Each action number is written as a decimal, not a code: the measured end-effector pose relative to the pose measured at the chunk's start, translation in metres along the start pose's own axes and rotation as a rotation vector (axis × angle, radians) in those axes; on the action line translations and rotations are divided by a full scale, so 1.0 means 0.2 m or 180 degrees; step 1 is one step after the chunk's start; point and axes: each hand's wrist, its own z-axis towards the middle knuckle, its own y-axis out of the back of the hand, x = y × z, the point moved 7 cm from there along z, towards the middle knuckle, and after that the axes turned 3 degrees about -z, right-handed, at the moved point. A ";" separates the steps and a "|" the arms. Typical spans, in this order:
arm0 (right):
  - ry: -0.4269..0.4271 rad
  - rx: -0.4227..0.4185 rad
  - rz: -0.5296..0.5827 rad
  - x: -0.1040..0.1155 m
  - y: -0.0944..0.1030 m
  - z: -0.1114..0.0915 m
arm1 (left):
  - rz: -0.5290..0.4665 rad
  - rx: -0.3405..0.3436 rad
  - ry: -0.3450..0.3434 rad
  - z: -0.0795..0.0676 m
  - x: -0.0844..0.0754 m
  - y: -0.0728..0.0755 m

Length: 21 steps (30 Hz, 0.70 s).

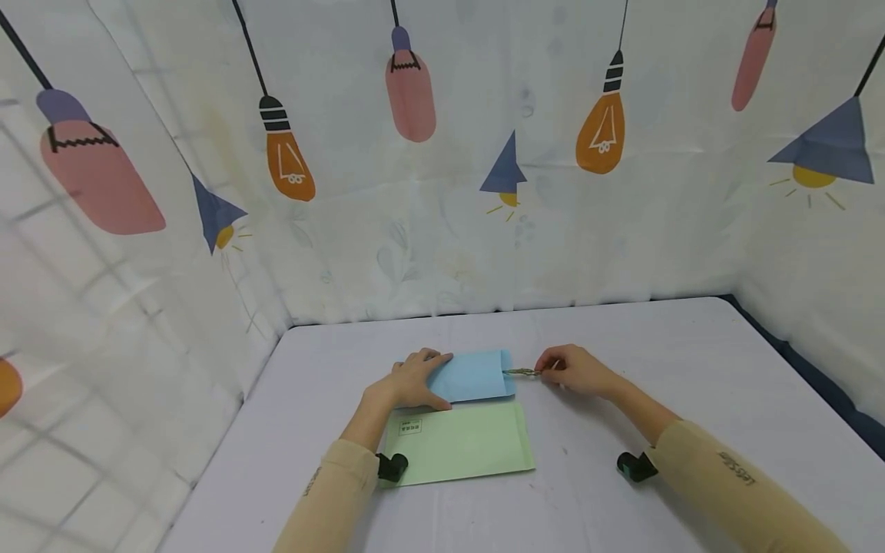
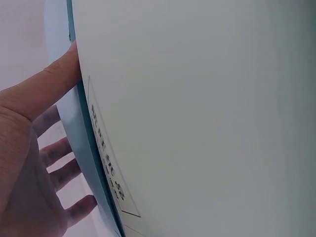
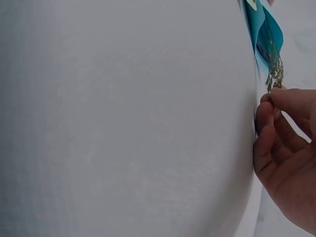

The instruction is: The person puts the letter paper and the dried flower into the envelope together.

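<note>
A light blue envelope [image 1: 470,376] lies across the table, its mouth gaping to the right. My left hand [image 1: 413,381] grips its left end, thumb along the near edge and fingers spread toward the far edge. In the left wrist view the thumb [image 2: 54,79] touches the blue edge. My right hand [image 1: 572,370] pinches the end of a thin gold-green strand [image 1: 522,372] with small leaf-like pieces. The other end of the strand [image 3: 275,69] reaches into the envelope's mouth, where it is hidden. Its exact kind is unclear.
Just in front of the blue envelope lies a pale green envelope [image 1: 459,445] with a small printed box [image 1: 411,426] at its upper left. Both are on a white-covered table [image 1: 594,491]. A patterned cloth [image 1: 456,230] hangs behind and at the sides.
</note>
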 end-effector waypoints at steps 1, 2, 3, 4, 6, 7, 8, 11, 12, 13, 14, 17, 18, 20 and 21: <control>-0.0001 0.0004 -0.0003 0.00 0.00 0.00 | 0.0006 -0.0001 0.0002 0.00 0.00 0.00; 0.0001 0.0010 -0.0004 0.01 -0.01 0.00 | 0.0015 -0.0005 0.0002 0.00 0.00 0.00; 0.0012 0.0016 -0.0005 0.01 -0.01 0.01 | 0.0024 -0.0004 0.0004 0.00 0.00 0.00; 0.0025 0.0020 -0.0008 0.01 -0.01 0.01 | 0.0023 -0.0006 0.0007 0.00 0.00 0.00; 0.0036 0.0025 -0.0030 0.02 -0.02 0.01 | 0.0016 -0.0006 0.0016 0.00 0.00 0.00; 0.0039 0.0030 -0.0037 0.02 -0.03 0.01 | 0.0009 -0.0002 0.0018 -0.01 0.00 0.00; 0.0038 0.0035 -0.0040 0.02 -0.03 0.01 | -0.0004 -0.0002 0.0019 -0.01 0.00 -0.01; 0.0034 0.0059 -0.0052 0.03 -0.04 0.02 | -0.0015 0.0001 0.0013 -0.01 0.00 -0.01; 0.0035 0.0064 -0.0043 0.04 -0.04 0.02 | -0.0016 -0.0001 0.0010 -0.01 0.00 -0.01; 0.0031 0.0064 -0.0037 0.05 -0.05 0.02 | -0.0005 -0.0006 0.0004 -0.01 0.00 -0.01; 0.0031 0.0063 -0.0034 0.05 -0.05 0.02 | 0.0002 -0.0015 0.0000 -0.01 0.00 -0.01; 0.0045 0.0067 -0.0031 0.06 -0.05 0.02 | 0.0021 -0.0025 -0.0008 0.00 0.00 0.00; 0.0033 0.0070 -0.0021 0.06 -0.05 0.03 | 0.0019 -0.0026 -0.0005 0.00 0.00 0.00; 0.0051 0.0091 -0.0009 0.06 -0.06 0.03 | 0.0004 -0.0020 -0.0002 0.00 0.00 -0.01; 0.0058 0.0101 -0.0006 0.06 -0.06 0.03 | -0.0001 -0.0014 -0.0007 -0.01 0.00 -0.01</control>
